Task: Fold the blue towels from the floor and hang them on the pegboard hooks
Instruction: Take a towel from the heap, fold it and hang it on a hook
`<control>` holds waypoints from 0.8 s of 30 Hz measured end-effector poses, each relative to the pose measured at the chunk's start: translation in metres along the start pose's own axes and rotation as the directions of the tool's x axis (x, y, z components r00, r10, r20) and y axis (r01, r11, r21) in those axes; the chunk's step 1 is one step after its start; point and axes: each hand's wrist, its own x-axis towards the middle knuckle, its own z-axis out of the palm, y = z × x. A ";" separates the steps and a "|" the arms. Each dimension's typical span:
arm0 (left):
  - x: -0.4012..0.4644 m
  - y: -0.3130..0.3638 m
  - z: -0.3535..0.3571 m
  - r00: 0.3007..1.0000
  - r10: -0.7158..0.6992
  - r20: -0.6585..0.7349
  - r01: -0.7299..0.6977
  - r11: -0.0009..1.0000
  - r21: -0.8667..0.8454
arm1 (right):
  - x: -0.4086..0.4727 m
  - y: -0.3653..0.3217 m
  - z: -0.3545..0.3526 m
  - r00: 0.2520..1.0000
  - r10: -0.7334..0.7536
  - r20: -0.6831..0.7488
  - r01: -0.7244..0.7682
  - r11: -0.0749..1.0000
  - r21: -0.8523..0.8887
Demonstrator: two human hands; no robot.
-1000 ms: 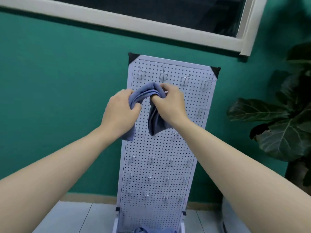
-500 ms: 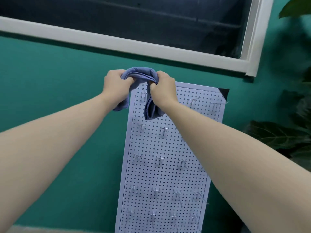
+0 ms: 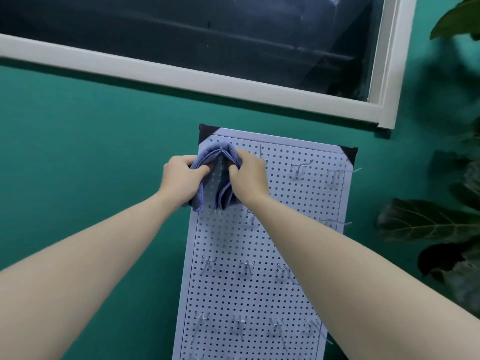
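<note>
1. The blue towel [image 3: 217, 175] sits at the top-left corner of the white pegboard [image 3: 285, 229], folded and draped over a thin metal hook whose tip shows at the crest of the fold.
2. The left hand [image 3: 181, 179] has its grip closed on the towel's left side — fingers curled into the cloth, thumb pressing it from the front.
3. The right hand [image 3: 249, 175] likewise has a closed grip on the towel's right side, its fingers bunching the fabric just beside the hook.
4. Between the two hands the towel parts into a narrow gap, through which the board's holes show; the loose ends hang down below both hands, and the left end overlaps the pegboard's left edge.
5. Empty wire hooks [image 3: 298, 168] stand in rows across the board — more along the top edge to the right of the towel, others in the middle and lower rows.
6. The pegboard leans against a teal wall [image 3: 91, 165], below a white-framed window [image 3: 197, 79]; black caps cover its two top corners.
7. Large dark green plant leaves [image 3: 426, 219] lie off the board's right edge.
</note>
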 end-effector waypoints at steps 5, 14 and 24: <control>-0.023 -0.003 0.004 0.999 0.007 0.048 -0.011 0.997 0.070 | -0.020 -0.002 0.007 0.999 0.039 -0.003 -0.039 0.999 0.029; -0.137 -0.035 -0.019 0.999 -0.044 0.009 0.041 0.981 0.187 | -0.123 0.009 -0.020 0.982 -0.010 0.187 -0.003 0.997 0.073; -0.335 -0.156 -0.025 0.947 -0.215 0.239 0.061 0.849 0.525 | -0.348 0.105 -0.033 0.863 0.372 0.341 -0.430 0.896 0.110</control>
